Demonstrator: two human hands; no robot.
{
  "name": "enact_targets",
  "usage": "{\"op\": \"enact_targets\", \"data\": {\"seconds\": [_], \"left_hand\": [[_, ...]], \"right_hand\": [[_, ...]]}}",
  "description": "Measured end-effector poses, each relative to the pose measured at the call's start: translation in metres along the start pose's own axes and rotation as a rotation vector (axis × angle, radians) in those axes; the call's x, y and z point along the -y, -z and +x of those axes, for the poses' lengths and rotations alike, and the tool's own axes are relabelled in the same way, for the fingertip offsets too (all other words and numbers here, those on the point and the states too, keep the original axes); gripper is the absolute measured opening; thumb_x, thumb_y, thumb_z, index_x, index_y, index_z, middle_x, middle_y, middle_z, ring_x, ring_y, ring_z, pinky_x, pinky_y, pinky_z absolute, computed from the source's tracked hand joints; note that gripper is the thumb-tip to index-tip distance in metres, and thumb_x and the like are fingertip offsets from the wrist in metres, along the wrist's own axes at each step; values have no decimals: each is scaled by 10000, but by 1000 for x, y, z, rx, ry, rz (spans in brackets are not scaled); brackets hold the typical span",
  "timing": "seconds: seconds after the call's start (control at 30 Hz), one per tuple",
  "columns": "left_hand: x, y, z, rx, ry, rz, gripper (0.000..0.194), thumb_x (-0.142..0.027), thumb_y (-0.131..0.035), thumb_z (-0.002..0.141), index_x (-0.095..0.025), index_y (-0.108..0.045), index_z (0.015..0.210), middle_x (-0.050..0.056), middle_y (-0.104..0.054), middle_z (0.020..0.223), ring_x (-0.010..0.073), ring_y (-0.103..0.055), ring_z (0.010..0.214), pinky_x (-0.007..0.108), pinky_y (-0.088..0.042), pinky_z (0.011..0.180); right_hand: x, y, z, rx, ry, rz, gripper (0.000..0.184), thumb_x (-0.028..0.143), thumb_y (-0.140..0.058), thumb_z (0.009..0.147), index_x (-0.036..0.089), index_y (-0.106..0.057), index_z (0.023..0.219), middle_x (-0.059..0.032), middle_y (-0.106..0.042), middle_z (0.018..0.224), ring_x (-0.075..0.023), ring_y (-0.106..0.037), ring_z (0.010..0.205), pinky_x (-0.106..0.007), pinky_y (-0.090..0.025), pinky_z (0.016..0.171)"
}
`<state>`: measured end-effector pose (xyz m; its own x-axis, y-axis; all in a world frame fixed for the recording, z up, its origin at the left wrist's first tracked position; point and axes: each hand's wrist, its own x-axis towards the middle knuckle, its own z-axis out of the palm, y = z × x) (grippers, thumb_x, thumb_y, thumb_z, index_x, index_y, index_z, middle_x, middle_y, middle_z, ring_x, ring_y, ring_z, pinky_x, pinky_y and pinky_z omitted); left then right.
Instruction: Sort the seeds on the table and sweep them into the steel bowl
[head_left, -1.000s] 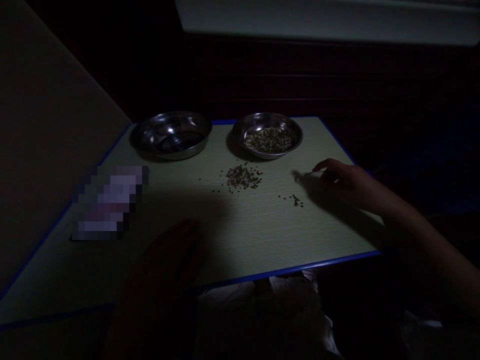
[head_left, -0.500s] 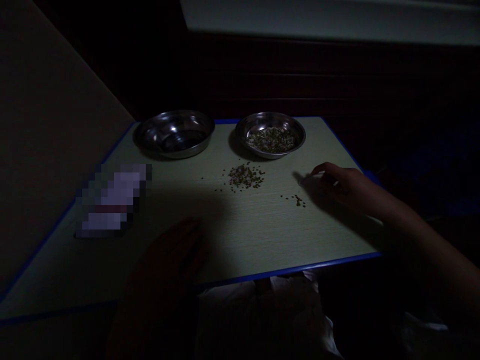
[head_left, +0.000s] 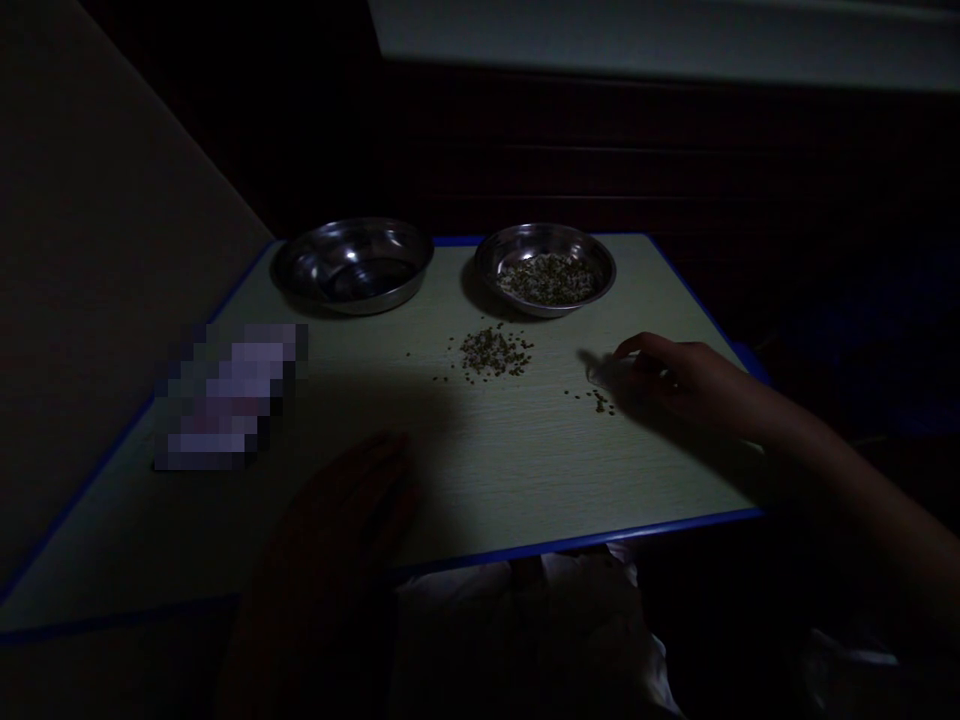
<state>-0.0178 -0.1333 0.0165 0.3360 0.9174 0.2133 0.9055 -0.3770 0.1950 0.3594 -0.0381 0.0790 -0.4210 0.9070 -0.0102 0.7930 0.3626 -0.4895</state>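
My right hand [head_left: 682, 378] is over the right side of the table, its index finger arched and the other fingers curled under. A faint pale streak shows by its fingertips, too dim to make out. Just left of it lies a small scatter of beans or seeds [head_left: 600, 402]. A larger loose pile of dark and pale beans or seeds [head_left: 495, 353] is in the middle. Behind this pile stands a steel bowl [head_left: 546, 308] holding a similar mix. My left hand [head_left: 367, 490] rests in deep shadow near the front edge, fingers loosely stretched, seemingly holding nothing.
A second, wider steel bowl [head_left: 379, 300] sits at the back left; its inside is dark. A blurred-out flat object [head_left: 232, 395] lies at the left. The pale table [head_left: 540, 480] has a blue edge. A wall is at the left, and the room is very dim.
My right hand has shifted very slightly and lowered a little by the small scatter. The view has moved a touch; the bowls, piles and my left hand look unchanged.
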Motion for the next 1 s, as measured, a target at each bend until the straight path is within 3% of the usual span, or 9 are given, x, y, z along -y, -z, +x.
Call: {"op": "enact_targets", "data": {"seconds": [0.37,0.57,0.67,0.73,0.9,1.0], "left_hand": [[-9,3,3,-10,15,2,434,-402,-406,932,-109,-582,1200,147,-562,1300,270,-479,1217,459,-413,1002],[-7,12,12,-25,-190,172,412,-395,-395,932,-112,-621,1130,162,-606,1220,293,-533,1141,445,-453,932],[-3,23,30,37,-309,242,370,-379,-396,931,-144,-662,1034,139,-654,1132,285,-581,1061,452,-454,911],[0,29,49,101,-361,264,402,-390,-379,934,-134,-659,1067,140,-673,1109,283,-605,1030,451,-472,884],[14,31,99,226,-309,281,418,-347,-331,941,-116,-672,1010,139,-692,1017,269,-647,908,427,-519,791],[21,28,107,129,-301,276,397,-332,-380,926,-83,-643,1089,172,-641,1168,287,-606,1041,430,-501,862]], "right_hand": [[-17,5,29,-93,-26,-89,323,233,-492,817,180,-560,1128,-86,-693,842,-202,-643,706,-303,-468,631],[5,5,33,-100,91,-40,429,232,-522,830,167,-505,1253,-87,-702,905,-197,-658,769,-302,-479,678],[19,4,40,-99,128,-74,323,232,-508,845,169,-599,1149,-88,-707,899,-200,-655,766,-306,-472,677],[26,1,45,-100,159,-110,293,223,-494,853,170,-628,1109,-92,-707,925,-201,-652,779,-305,-464,680],[35,-11,56,-140,197,-191,262,215,-467,874,200,-658,1053,-78,-712,950,-201,-653,801,-296,-446,680],[36,-17,60,-167,168,-186,246,230,-470,880,201,-666,1025,-80,-717,918,-203,-656,768,-298,-449,658]]}}
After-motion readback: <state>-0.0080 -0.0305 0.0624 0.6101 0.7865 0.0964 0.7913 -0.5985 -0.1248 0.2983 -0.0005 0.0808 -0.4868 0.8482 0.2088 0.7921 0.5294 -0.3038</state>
